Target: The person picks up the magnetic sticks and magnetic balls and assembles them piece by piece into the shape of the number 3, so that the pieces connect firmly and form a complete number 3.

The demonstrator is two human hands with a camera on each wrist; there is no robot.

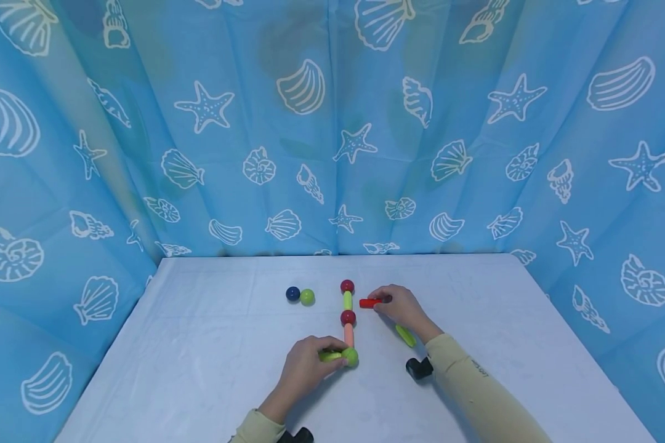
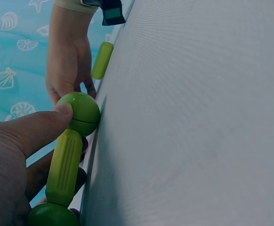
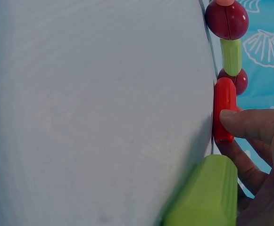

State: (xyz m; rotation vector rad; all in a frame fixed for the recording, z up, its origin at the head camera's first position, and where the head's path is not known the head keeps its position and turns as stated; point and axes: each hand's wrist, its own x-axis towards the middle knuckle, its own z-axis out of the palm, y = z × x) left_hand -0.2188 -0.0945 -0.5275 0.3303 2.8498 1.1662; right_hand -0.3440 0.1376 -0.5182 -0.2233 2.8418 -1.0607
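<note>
On the table lies a joined chain of toy building sticks and balls. It has a dark red ball (image 1: pixel 347 285), a light green stick (image 1: pixel 347 300), a second dark red ball (image 1: pixel 348 317), a pink stick (image 1: pixel 349 335) and a green ball (image 1: pixel 350 357). My left hand (image 1: pixel 306 368) holds the near end, its thumb on the green ball and fingers behind a green stick (image 2: pixel 63 167). Another green ball (image 2: pixel 52 215) caps that stick. Right of the chain, my right hand (image 1: pixel 400 306) pinches a red stick (image 3: pixel 225 110) between thumb and fingers, apart from the chain in the head view.
A dark blue ball (image 1: pixel 292 294) and a green ball (image 1: pixel 307 297) sit side by side left of the chain. A loose green stick (image 1: pixel 406 335) lies below my right hand. Black devices (image 1: pixel 419 368) are worn at both wrists. Patterned blue curtains (image 1: pixel 332 123) surround the table.
</note>
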